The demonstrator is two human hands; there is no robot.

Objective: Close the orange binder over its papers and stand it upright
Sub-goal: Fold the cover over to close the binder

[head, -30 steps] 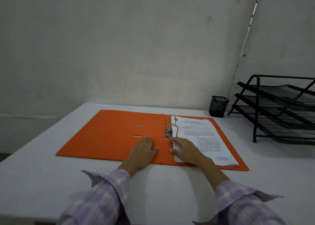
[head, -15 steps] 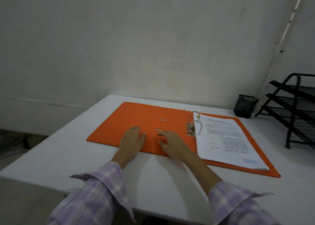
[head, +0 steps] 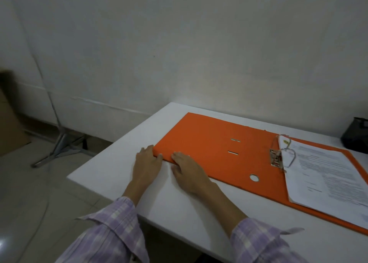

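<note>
Orange binder (head: 209, 143) lying open flat, papers (head: 326, 179) on rings, both hands flat, open, at cover's corner

The white bench (head: 179, 207) carries an open orange binder (head: 211, 143), which lies flat with its covers spread. A dark mesh pen cup (head: 356, 137) stands on the bench near the far right edge of the view, just behind the binder. Both hands rest on the bench at the binder's near left corner, left hand (head: 146, 163) and right hand (head: 189, 171).
</note>
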